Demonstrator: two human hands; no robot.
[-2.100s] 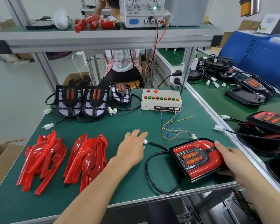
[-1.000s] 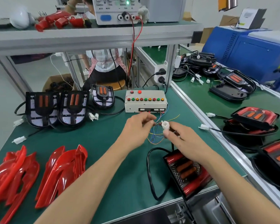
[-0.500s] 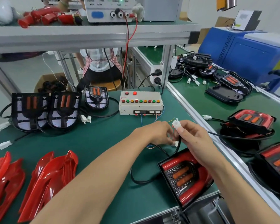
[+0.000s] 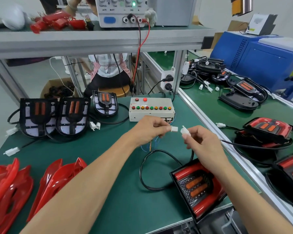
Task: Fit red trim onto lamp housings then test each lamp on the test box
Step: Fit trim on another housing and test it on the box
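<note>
White plastic, the lamp's small cable plug (image 4: 184,130) sits pinched in the fingertips of the right hand (image 4: 204,146), raised above the green matted surface (image 4: 108,159) at about the centre of view. Its mating white socket (image 4: 174,128), on thin coloured wires from the test box, is pinched in the left hand (image 4: 149,130), just beside the plug at its 9 o'clock, a narrow gap between the two. The socket's long axis runs roughly 3 to 9 o'clock; the plug looks tilted, nose toward 10 o'clock, so it probably needs levelling before the halves push together. Both hands are equally near the join. A black cable (image 4: 152,169) loops from the plug down to the red-trimmed black lamp (image 4: 197,186) at 5 o'clock, at the surface's near edge. The cream test box with coloured buttons (image 4: 151,108) lies at 12 o'clock, bare black lamp housings (image 4: 54,115) at 10 o'clock, loose red trim pieces (image 4: 32,186) at 8 o'clock.
</note>
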